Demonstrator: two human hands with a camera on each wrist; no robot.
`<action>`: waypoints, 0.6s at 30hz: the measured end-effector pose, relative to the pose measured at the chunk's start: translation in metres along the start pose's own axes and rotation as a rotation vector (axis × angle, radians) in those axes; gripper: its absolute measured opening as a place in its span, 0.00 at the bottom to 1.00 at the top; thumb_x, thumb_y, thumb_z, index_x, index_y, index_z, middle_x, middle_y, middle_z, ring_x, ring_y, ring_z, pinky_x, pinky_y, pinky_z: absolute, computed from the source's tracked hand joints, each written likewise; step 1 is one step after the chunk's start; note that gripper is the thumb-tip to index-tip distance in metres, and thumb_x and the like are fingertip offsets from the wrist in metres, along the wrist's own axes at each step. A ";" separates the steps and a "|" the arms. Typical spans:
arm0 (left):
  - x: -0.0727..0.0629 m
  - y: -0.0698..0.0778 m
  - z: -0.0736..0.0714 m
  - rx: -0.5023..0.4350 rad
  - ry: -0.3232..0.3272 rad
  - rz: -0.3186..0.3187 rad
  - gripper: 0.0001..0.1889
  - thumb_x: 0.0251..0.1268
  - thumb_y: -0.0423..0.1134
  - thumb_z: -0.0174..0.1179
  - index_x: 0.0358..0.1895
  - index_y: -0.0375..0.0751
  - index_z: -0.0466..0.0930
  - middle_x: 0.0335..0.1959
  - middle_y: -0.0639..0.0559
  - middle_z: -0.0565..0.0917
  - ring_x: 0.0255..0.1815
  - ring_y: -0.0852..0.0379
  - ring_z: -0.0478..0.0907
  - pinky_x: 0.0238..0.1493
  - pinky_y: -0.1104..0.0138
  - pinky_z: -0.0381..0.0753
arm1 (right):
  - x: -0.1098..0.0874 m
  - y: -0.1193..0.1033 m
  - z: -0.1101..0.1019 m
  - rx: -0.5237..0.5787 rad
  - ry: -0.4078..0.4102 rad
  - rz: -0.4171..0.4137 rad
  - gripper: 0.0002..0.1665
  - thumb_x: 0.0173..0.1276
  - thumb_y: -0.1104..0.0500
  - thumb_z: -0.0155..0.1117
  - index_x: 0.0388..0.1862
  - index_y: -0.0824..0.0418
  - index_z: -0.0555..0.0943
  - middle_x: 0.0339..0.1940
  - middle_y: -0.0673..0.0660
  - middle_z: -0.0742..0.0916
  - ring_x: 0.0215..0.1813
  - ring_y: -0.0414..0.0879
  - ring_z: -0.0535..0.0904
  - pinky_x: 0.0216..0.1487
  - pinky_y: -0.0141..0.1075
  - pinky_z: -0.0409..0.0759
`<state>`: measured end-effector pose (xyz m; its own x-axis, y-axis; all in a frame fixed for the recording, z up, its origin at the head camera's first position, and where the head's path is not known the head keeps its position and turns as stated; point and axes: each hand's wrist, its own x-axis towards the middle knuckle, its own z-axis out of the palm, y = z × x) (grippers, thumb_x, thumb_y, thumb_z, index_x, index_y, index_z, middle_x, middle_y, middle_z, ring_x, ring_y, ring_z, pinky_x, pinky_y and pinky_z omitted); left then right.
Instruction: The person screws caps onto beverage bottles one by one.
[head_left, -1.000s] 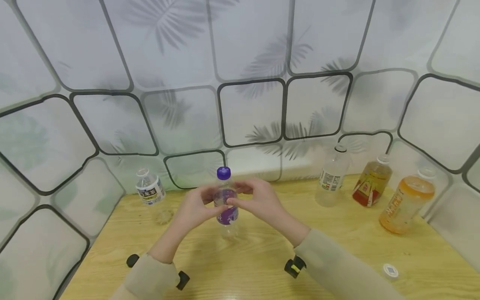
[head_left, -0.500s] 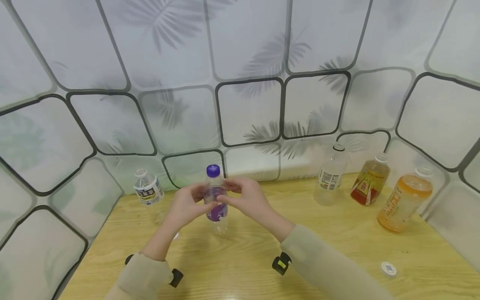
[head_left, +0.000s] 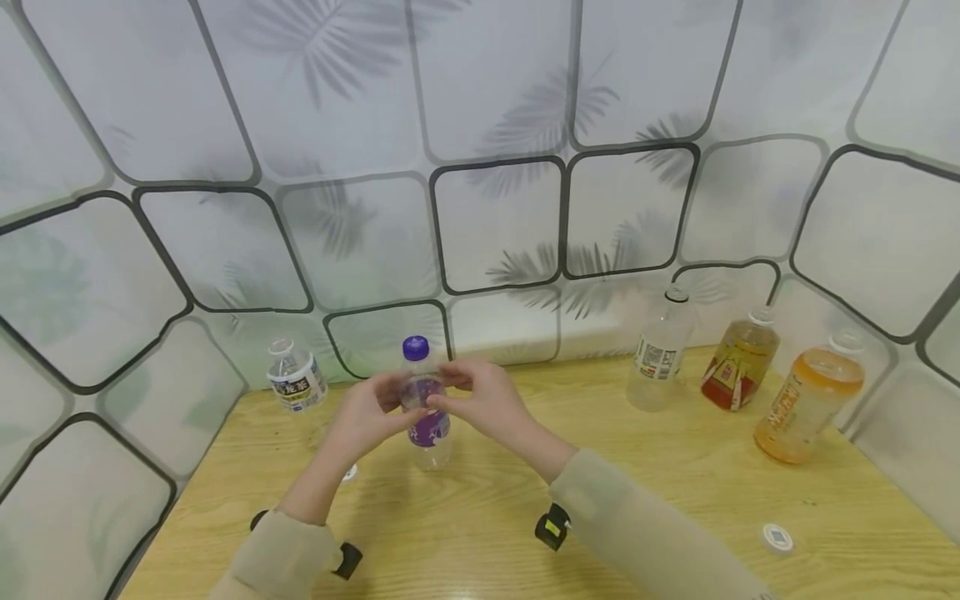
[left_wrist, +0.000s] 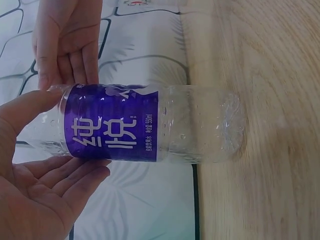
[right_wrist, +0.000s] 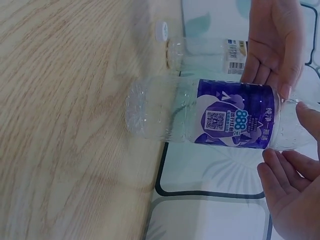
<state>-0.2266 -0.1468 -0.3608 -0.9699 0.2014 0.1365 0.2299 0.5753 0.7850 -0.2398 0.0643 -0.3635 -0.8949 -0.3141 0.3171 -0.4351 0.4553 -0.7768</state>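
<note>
A clear plastic water bottle [head_left: 430, 429] with a purple cap and purple label stands upright between both hands. My left hand [head_left: 366, 414] holds its upper part from the left, thumb in front and fingers behind. From the right, my right hand [head_left: 483, 402] holds the same upper part, its thumb meeting the left thumb at the front. In the left wrist view, the bottle's base [left_wrist: 232, 125] is at the tabletop; whether it bears full weight I cannot tell. The right wrist view shows a QR code on the label [right_wrist: 232, 115].
An uncapped clear bottle [head_left: 297, 379] stands left, with a white cap [head_left: 350, 472] near my left wrist. At the right are a clear bottle [head_left: 660, 358], a red-and-yellow labelled bottle [head_left: 738, 362] and an orange bottle [head_left: 810, 404]. Another white cap [head_left: 777, 538] lies front right.
Both hands have moved the purple-capped bottle to the left across the table, keeping their hold. A white cap by the left wrist has come into view.
</note>
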 end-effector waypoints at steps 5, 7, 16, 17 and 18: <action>0.001 -0.003 0.001 -0.023 0.003 -0.005 0.33 0.67 0.37 0.74 0.71 0.25 0.73 0.64 0.28 0.84 0.65 0.32 0.84 0.68 0.47 0.83 | 0.002 -0.001 0.000 0.009 -0.004 0.005 0.32 0.68 0.55 0.79 0.66 0.67 0.82 0.62 0.64 0.89 0.60 0.59 0.89 0.66 0.48 0.86; 0.002 -0.005 0.001 -0.029 0.007 -0.003 0.33 0.67 0.36 0.74 0.70 0.25 0.73 0.63 0.28 0.84 0.65 0.32 0.84 0.68 0.47 0.83 | 0.003 -0.001 0.000 0.007 -0.006 0.009 0.31 0.69 0.56 0.78 0.66 0.67 0.82 0.62 0.64 0.89 0.61 0.59 0.89 0.66 0.49 0.86; 0.003 -0.008 0.003 -0.031 0.003 -0.016 0.31 0.67 0.36 0.73 0.70 0.27 0.74 0.65 0.29 0.83 0.66 0.33 0.83 0.69 0.48 0.82 | 0.004 0.000 0.002 0.002 -0.013 0.035 0.30 0.69 0.55 0.78 0.66 0.67 0.83 0.62 0.64 0.89 0.61 0.59 0.89 0.65 0.49 0.86; 0.003 -0.008 0.003 -0.030 0.003 -0.013 0.31 0.67 0.36 0.73 0.70 0.27 0.75 0.64 0.29 0.83 0.66 0.33 0.83 0.69 0.48 0.83 | 0.004 0.001 0.002 0.001 -0.013 0.037 0.30 0.69 0.55 0.78 0.66 0.67 0.83 0.62 0.64 0.89 0.61 0.59 0.89 0.65 0.49 0.86; 0.003 -0.008 0.004 -0.031 0.003 -0.011 0.31 0.67 0.35 0.74 0.70 0.27 0.75 0.64 0.29 0.83 0.66 0.33 0.83 0.69 0.48 0.83 | 0.004 0.001 0.002 0.002 -0.013 0.037 0.30 0.69 0.55 0.78 0.65 0.67 0.83 0.61 0.64 0.89 0.61 0.59 0.89 0.65 0.49 0.86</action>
<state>-0.2312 -0.1481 -0.3692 -0.9726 0.1929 0.1297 0.2169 0.5528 0.8046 -0.2431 0.0618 -0.3639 -0.9090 -0.3081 0.2806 -0.4012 0.4652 -0.7891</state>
